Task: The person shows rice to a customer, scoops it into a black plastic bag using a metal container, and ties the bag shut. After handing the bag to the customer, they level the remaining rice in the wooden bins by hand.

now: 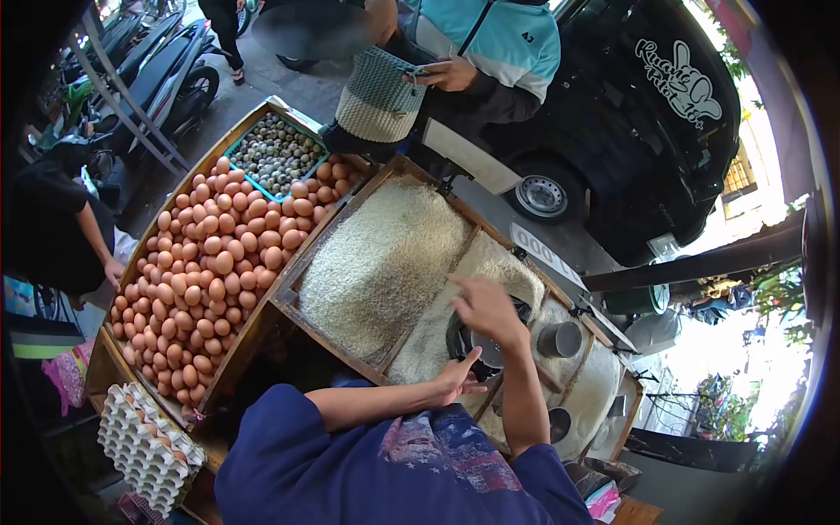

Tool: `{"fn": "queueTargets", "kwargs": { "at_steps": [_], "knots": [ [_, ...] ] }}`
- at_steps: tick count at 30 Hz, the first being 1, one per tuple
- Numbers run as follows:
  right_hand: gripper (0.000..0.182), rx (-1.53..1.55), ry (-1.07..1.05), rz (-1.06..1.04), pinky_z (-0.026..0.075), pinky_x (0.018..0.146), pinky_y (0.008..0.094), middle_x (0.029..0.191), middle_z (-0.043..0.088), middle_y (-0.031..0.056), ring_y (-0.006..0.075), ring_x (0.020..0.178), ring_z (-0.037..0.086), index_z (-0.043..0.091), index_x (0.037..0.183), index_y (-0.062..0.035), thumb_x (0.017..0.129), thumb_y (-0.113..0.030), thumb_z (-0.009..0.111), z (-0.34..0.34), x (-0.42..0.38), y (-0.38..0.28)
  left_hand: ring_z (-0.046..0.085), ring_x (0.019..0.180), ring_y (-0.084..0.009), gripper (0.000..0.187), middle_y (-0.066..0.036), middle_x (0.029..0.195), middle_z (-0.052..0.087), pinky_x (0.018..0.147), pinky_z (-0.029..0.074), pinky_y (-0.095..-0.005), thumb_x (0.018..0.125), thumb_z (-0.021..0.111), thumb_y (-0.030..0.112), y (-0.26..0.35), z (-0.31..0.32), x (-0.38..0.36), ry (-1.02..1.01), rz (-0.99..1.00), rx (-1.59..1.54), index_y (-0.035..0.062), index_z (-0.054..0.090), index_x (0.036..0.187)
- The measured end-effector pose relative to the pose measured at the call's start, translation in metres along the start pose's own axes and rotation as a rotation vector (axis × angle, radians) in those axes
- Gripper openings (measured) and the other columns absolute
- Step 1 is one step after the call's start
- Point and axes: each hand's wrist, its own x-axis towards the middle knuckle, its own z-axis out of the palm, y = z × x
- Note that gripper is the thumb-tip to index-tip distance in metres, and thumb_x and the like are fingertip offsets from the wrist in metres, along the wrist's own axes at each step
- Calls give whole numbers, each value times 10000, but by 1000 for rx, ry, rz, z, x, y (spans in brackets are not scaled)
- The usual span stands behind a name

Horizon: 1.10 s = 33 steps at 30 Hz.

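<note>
My left hand [457, 378] is beside a dark container or bag [457, 337] with a round metal cup [486, 350] in it. Its thumb and fingers are apart, and no held object can be made out. Above the same spot, my right hand [486, 306] has its index finger stretched out toward the rice; it appears to hold nothing. White rice [376, 254] fills the large wooden compartment to the left. Paler rice [429, 337] lies in the adjoining compartment, partly hidden by my hands.
Brown eggs [206, 271] and a blue-rimmed tray of small speckled eggs [276, 153] lie at left, with egg cartons [144, 442] below. More cups [560, 339] stand at right. Across the stall, a person [490, 52] holds a phone near a black vehicle [647, 131]. Another person's hand [114, 271] touches the egg bin.
</note>
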Motion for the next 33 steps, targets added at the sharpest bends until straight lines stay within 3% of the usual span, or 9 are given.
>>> {"fn": "queueTargets", "kwargs": {
  "at_steps": [3, 6, 8, 10, 13, 16, 21, 24, 33],
  "knots": [
    [455, 300, -329, 124, 485, 739, 416, 781, 628, 181, 328, 745, 614, 590, 1263, -103, 851, -295, 615, -14, 30, -44, 624, 996, -240, 579, -89, 1130, 620, 869, 560, -407, 925, 560, 517, 11, 3, -9, 46, -38, 95, -1, 537, 1184],
    [421, 148, -130, 274, 491, 689, 389, 778, 640, 179, 312, 724, 624, 609, 1237, -120, 843, -269, 622, -26, 15, -37, 629, 1002, -225, 578, -83, 1170, 621, 825, 541, -363, 929, 582, 481, 22, -16, -7, -331, -159, 726, -2, 520, 1240],
    [396, 221, 69, 434, 498, 776, 441, 827, 674, 172, 365, 812, 642, 634, 1144, -40, 826, -276, 624, -45, -19, -19, 600, 1033, -287, 474, -136, 1259, 554, 846, 494, -372, 883, 666, 250, 37, -18, -33, -558, 771, 1444, 29, 511, 1273],
    [463, 86, 91, 687, 488, 832, 430, 897, 659, 176, 363, 882, 629, 602, 1171, -13, 810, -296, 661, -59, -59, -4, 548, 1071, -354, 550, -183, 1232, 507, 903, 470, -399, 814, 700, 133, 70, 11, -78, -336, 1202, 1461, 38, 463, 1301],
    [604, -4, 282, 585, 451, 914, 417, 1060, 613, 195, 363, 1022, 579, 531, 1246, 10, 789, -344, 706, -28, -107, 9, 465, 1163, -388, 662, -204, 1306, 400, 959, 440, -423, 771, 703, 103, 84, 1, -57, -374, 1349, 1618, 60, 383, 1348],
    [1047, -92, 167, 675, 332, 1043, 501, 1375, 352, 312, 469, 1268, 359, 246, 1468, -27, 692, -496, 769, 4, -112, -9, 425, 1192, -431, 804, -245, 1368, 302, 997, 409, -448, 732, 731, 83, 62, -23, -30, -290, 1295, 1499, 45, 301, 1411],
    [1226, -200, 278, 872, 260, 1050, 570, 1434, 234, 339, 506, 1312, 268, 88, 1522, -101, 617, -517, 803, 33, -89, -17, 432, 1187, -429, 1006, -266, 1339, 355, 996, 393, -468, 644, 800, 78, 43, -35, -20, -130, 1261, 1447, -25, 198, 1444],
    [1287, -187, 327, 891, 249, 1044, 574, 1422, 252, 327, 497, 1313, 259, 78, 1528, -123, 556, -500, 833, 39, -86, -16, 554, 1044, -297, 817, -158, 1137, 538, 843, 391, -422, 653, 787, 49, 45, -39, -20, -16, 1330, 1535, -6, 333, 1329],
    [1289, -119, 356, 832, 229, 1058, 550, 1367, 302, 279, 458, 1286, 282, 105, 1532, -165, 512, -450, 839, 11, -93, -25, 559, 935, -261, 306, -74, 918, 604, 777, 360, -411, 707, 701, 74, 65, -34, -30, -61, 1215, 1683, 78, 563, 981]
  ]
}}
